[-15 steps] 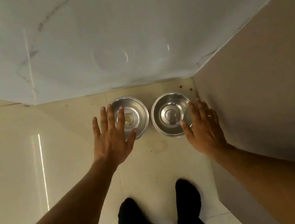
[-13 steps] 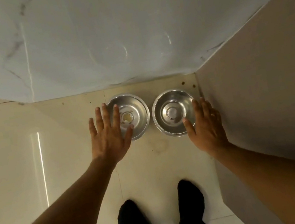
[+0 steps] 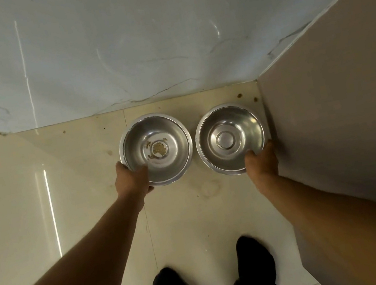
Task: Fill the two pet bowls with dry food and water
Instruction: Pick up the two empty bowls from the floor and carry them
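Steel bowls sit side by side on the floor [image 3: 84,185]; left hand [image 3: 131,179] grips the crusted bowl [image 3: 156,149], right hand [image 3: 261,160] grips the clean bowl [image 3: 230,138]

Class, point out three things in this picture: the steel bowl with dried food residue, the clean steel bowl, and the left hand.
Bowl with residue [image 3: 170,133]: head view, on its bare inner wall.
Clean bowl [image 3: 225,138]: head view, on the raised centre disc.
Left hand [image 3: 131,181]: head view, on the back of the hand at the bowl's rim.
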{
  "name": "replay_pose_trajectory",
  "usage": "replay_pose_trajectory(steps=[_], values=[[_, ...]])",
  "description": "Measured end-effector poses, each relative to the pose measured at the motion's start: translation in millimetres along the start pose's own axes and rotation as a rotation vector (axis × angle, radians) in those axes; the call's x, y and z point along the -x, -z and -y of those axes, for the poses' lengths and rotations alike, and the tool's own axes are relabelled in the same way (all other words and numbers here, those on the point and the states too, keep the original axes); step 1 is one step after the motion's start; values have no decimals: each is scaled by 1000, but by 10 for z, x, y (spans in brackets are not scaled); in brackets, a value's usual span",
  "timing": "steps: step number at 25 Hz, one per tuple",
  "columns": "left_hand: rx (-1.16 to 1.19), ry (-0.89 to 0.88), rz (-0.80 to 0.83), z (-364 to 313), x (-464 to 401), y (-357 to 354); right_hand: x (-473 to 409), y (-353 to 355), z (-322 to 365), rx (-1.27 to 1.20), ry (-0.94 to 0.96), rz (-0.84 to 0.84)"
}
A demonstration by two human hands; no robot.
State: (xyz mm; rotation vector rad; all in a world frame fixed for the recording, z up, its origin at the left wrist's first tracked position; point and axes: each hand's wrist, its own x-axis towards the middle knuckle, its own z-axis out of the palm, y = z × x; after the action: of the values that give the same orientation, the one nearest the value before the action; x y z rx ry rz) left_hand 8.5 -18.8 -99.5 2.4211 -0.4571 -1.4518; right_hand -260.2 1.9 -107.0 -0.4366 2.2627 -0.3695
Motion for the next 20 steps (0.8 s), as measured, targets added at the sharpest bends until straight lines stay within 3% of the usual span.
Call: replay_pose_trajectory(steps=[2, 6, 11, 20], values=[[157, 84, 39, 31, 14, -11, -33, -57, -17, -225, -124, 66], [267, 128, 58, 52, 118, 75, 77, 18, 64, -567, -178, 161], [392, 119, 129, -56, 575, 341, 491, 365, 278, -685, -178, 177], [647, -39, 314, -1119, 2253, 1475, 2017, 1603, 1219, -914, -84, 247]])
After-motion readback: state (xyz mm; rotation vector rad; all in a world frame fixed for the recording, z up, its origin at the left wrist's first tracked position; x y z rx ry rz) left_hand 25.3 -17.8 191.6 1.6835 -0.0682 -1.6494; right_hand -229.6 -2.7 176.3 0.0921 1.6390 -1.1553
